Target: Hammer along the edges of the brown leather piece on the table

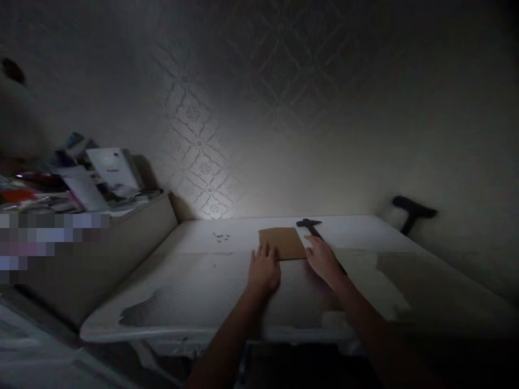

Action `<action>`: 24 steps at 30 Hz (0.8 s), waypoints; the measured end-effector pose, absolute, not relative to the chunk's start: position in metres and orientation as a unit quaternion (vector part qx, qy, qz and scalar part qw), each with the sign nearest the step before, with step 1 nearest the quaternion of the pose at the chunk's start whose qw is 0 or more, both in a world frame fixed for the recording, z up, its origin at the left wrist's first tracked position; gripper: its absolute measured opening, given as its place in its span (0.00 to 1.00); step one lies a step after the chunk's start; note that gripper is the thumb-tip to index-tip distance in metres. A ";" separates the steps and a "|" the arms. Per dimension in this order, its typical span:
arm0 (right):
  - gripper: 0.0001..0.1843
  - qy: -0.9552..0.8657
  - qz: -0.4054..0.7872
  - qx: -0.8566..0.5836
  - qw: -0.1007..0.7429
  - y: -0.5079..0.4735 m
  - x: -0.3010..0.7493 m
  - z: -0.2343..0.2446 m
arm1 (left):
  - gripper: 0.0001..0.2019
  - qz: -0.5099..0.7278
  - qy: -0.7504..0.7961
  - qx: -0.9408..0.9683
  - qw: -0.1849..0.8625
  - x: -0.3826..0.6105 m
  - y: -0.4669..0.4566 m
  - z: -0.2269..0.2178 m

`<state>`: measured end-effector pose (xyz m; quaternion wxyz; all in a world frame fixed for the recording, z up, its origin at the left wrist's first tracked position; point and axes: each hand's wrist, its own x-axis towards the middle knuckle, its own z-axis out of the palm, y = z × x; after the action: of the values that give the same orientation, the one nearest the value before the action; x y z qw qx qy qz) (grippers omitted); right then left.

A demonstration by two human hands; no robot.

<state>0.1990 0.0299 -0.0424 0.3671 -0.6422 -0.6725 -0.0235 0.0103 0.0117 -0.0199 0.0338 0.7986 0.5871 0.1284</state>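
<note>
A square brown piece of cardboard [286, 242] lies on the white table. My left hand [264, 269] rests at its near left corner, fingers spread and laid on its surface. At the right edge, my right hand [322, 258] has its fingers and thumb closed on the cardboard. A dark hammer [308, 222] lies just beyond and beneath my right hand. Its head points away from me; the hand covers the middle of the handle. Left of the cardboard, several small dark pieces, perhaps nails [221, 236], are scattered.
The white table [182, 292] has a clear sheet over its nearer part and stands against a patterned wall [284, 162]. To the left, a cabinet [133, 243] carries a white box [115, 167] and clutter. A dark T-shaped object [411, 210] shows near the right wall.
</note>
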 end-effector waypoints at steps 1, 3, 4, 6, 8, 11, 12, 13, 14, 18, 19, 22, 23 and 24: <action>0.23 -0.676 -0.016 -0.635 0.374 0.034 0.193 -0.043 | 0.23 0.127 0.587 0.799 0.035 0.011 0.011 -0.020; 0.23 -0.679 -0.005 -0.628 0.381 0.043 0.183 -0.044 | 0.23 0.125 0.586 0.800 0.040 0.011 0.010 -0.019; 0.22 -0.678 -0.001 -0.628 0.381 0.048 0.179 -0.043 | 0.23 0.125 0.586 0.799 0.047 0.011 0.010 -0.018; 0.21 -0.682 -0.001 -0.629 0.374 0.059 0.172 -0.041 | 0.23 0.135 0.589 0.794 0.063 0.007 0.011 -0.015; 0.21 -0.693 -0.008 -0.624 0.361 0.068 0.168 -0.038 | 0.22 0.152 0.596 0.786 0.062 -0.002 0.016 -0.011; 0.19 -0.708 -0.026 -0.617 0.343 0.080 0.165 -0.038 | 0.22 0.169 0.632 0.756 0.028 -0.032 0.030 -0.003; 0.19 -0.708 -0.029 -0.618 0.341 0.082 0.164 -0.040 | 0.22 0.173 0.653 0.737 0.022 -0.046 0.036 0.000; 0.19 -0.706 -0.030 -0.620 0.342 0.084 0.164 -0.042 | 0.21 0.178 0.673 0.718 0.019 -0.061 0.042 0.003; 0.19 -0.706 -0.029 -0.618 0.345 0.085 0.164 -0.044 | 0.20 0.187 0.700 0.689 0.016 -0.077 0.049 0.006; 0.20 -0.718 -0.026 -0.600 0.351 0.087 0.164 -0.049 | 0.18 0.237 0.774 0.587 0.029 -0.132 0.076 0.016; 0.20 -0.721 -0.028 -0.597 0.349 0.087 0.165 -0.050 | 0.17 0.253 0.779 0.571 0.046 -0.141 0.082 0.018; 0.20 -0.723 -0.036 -0.596 0.347 0.087 0.168 -0.048 | 0.16 0.297 0.788 0.534 0.076 -0.154 0.096 0.018; 0.19 -0.721 -0.039 -0.598 0.348 0.087 0.169 -0.047 | 0.15 0.305 0.790 0.526 0.080 -0.154 0.098 0.016; 0.19 -0.721 -0.043 -0.597 0.348 0.087 0.171 -0.046 | 0.15 0.307 0.791 0.522 0.085 -0.152 0.100 0.014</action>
<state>0.1707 0.0866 -0.0459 0.3478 -0.5974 -0.7214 -0.0425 -0.1519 0.0998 0.0135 0.0851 0.5224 0.7910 0.3068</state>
